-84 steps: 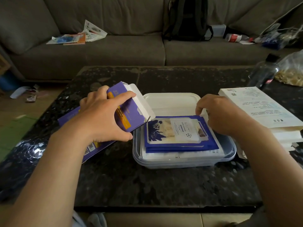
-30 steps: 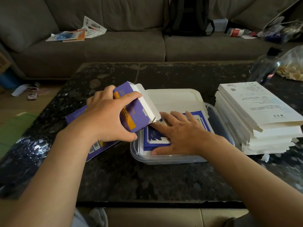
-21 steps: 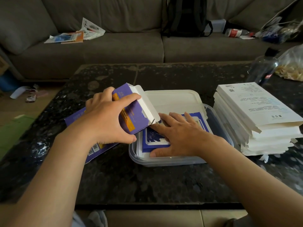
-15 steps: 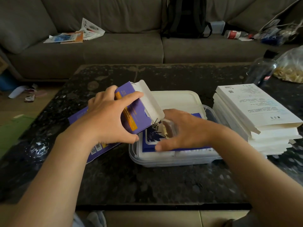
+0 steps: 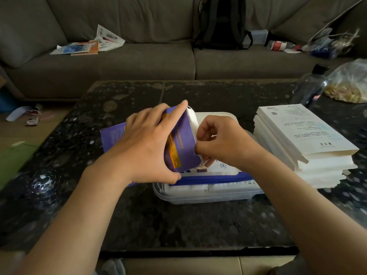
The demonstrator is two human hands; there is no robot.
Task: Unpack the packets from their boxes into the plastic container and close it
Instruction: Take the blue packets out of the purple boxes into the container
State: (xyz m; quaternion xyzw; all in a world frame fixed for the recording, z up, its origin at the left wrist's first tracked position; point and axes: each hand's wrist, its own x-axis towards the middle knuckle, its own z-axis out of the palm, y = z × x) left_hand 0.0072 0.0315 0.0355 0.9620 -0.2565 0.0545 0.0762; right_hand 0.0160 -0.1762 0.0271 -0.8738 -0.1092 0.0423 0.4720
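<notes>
A: What's nearest the camera?

B: Both my forearms, coming in over the dark speckled desk (image 5: 178, 225). At the centre of the frame sits the plastic container (image 5: 208, 196), uncovered, with flat blue-edged packets (image 5: 218, 178) stacked inside it.

A: And the hands?

B: My left hand (image 5: 147, 147) is curled round the purple box (image 5: 182, 143), thumb underneath and fingers over the top. It holds the box tilted, with the open white end over the container's left part. My right hand (image 5: 224, 143) is at that opening, thumb and fingers pinched on the edge of a packet (image 5: 203, 165) poking out of the box. I can't tell how much of it is out, because the hand hides it.

A: The lid?

B: The white lid (image 5: 214, 115) lies flat just behind the container, partly hidden by my hands.

A: Farther out?

B: Right of centre, a stack of white boxes (image 5: 301, 135) stands just beside the container. In the upper right, a dark bottle (image 5: 309, 88) and a clear bag (image 5: 349, 84) sit at the desk's far corner. Across the top runs a grey sofa (image 5: 139, 64). A black backpack (image 5: 220, 22) leans against its back, and loose papers (image 5: 87, 45) lie at the upper left.
</notes>
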